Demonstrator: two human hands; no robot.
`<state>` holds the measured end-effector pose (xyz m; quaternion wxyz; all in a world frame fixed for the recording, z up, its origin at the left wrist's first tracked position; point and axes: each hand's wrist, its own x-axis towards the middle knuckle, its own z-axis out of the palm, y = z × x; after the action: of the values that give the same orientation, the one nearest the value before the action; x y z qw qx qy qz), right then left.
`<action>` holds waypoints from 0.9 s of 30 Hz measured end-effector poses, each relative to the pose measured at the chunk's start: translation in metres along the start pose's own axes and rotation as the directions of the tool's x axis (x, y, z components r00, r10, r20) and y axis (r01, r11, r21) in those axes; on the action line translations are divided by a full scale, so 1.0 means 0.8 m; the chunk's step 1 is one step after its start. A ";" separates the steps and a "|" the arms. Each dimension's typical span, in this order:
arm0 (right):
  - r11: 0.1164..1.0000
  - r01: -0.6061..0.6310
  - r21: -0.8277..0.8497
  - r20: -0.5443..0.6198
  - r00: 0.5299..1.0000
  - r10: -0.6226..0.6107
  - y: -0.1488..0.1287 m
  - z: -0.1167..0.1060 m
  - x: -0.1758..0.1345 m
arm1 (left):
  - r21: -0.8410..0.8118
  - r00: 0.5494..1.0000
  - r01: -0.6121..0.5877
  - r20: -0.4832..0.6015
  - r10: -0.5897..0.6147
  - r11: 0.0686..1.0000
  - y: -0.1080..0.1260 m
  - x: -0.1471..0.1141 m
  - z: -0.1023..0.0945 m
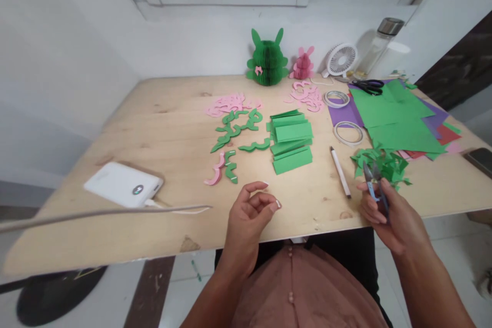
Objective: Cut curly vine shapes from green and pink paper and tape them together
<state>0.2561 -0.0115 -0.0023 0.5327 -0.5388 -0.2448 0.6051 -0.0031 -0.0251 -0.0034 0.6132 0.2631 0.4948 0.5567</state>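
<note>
My left hand (251, 215) is just above the table near its front edge, thumb and forefinger pinched together. Something small and white shows at the fingertips, too small to name. In my right hand (395, 215) is a pair of thread snips (372, 179), blades pointing away from me and apart, over a pile of green paper scraps (397, 164). Beyond my left hand lie a pink wavy paper strip (216, 170) and a green wavy strip (231, 169) with white pieces on it. Folded green paper strips (292, 136) lie further up.
A white marker (340, 171), tape rolls (348, 134) and green paper sheets (395, 118) are on the right. Pink cutouts (230, 104), a green paper figure (268, 61) and a small fan (341, 60) stand or lie further back. A white power bank (119, 183) with a cable is left.
</note>
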 end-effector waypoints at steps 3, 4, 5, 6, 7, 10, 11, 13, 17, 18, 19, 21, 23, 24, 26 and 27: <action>0.996 0.033 -0.086 -0.038 0.999 -0.036 0.000 0.001 0.001 | -0.001 1.000 0.003 0.000 -0.003 1.000 -0.001 0.000 -0.001; 0.987 0.067 -0.145 -0.078 0.994 -0.079 0.001 0.000 0.002 | -0.004 1.000 0.002 -0.003 -0.002 1.000 -0.001 -0.001 -0.001; 0.968 0.112 -0.224 -0.120 0.983 -0.141 0.002 0.000 0.003 | -0.008 1.000 0.003 -0.005 -0.003 1.000 -0.001 -0.001 -0.001; 0.931 0.158 -0.328 -0.155 0.963 -0.218 0.002 -0.001 0.004 | -0.012 1.000 0.004 -0.009 -0.004 1.000 -0.001 -0.001 -0.001; 0.868 0.195 -0.457 -0.172 0.938 -0.301 0.003 -0.003 0.005 | -0.016 1.000 0.005 -0.014 -0.005 1.000 -0.001 -0.001 -0.001; 0.503 0.196 -0.841 -0.115 0.846 -0.521 0.006 -0.010 0.010 | -0.030 1.000 0.004 -0.031 -0.005 1.000 -0.001 -0.001 -0.002; 0.380 0.173 -0.909 -0.098 0.798 -0.595 0.007 -0.013 0.012 | -0.034 0.999 0.005 -0.035 -0.006 0.999 -0.001 -0.001 -0.002; 0.177 0.155 -0.972 0.000 0.753 -0.658 0.009 -0.018 0.017 | -0.044 0.999 0.008 -0.041 -0.010 0.999 0.000 -0.002 -0.003; -0.112 0.090 -0.990 0.143 0.695 -0.705 0.013 -0.024 0.030 | -0.050 0.998 0.015 -0.060 -0.018 0.999 0.002 -0.007 -0.005; -0.164 0.068 -0.984 0.166 0.687 -0.707 0.013 -0.024 0.032 | -0.051 0.998 0.009 -0.066 -0.013 0.999 0.003 -0.009 -0.006; -0.208 0.048 -0.977 0.184 0.686 -0.704 0.014 -0.025 0.034 | -0.051 0.997 0.004 -0.072 -0.007 0.999 0.004 -0.010 -0.007; -0.270 0.017 -0.963 0.205 0.696 -0.688 0.014 -0.025 0.037 | -0.046 0.996 -0.005 -0.084 0.001 0.999 0.005 -0.012 -0.011; -0.304 0.006 -0.953 0.221 0.702 -0.677 0.013 -0.023 0.038 | -0.035 0.995 -0.014 -0.098 0.011 0.999 0.005 -0.012 -0.016; -0.316 0.000 -0.949 0.225 0.701 -0.676 0.013 -0.021 0.038 | -0.028 0.994 -0.021 -0.106 0.018 0.999 0.005 -0.012 -0.019; -0.336 -0.019 -0.942 0.225 0.706 -0.672 0.012 -0.018 0.037 | -0.016 0.991 -0.039 -0.125 0.037 0.999 0.006 -0.011 -0.025; -0.342 -0.028 -0.939 0.222 0.711 -0.667 0.012 -0.016 0.037 | -0.011 0.990 -0.047 -0.137 0.045 0.999 0.006 -0.010 -0.027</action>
<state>0.2684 0.0089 -0.0261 0.1101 -0.7525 -0.6311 -0.1529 -0.0240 -0.0368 -0.0047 0.5667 0.2311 0.5255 0.5910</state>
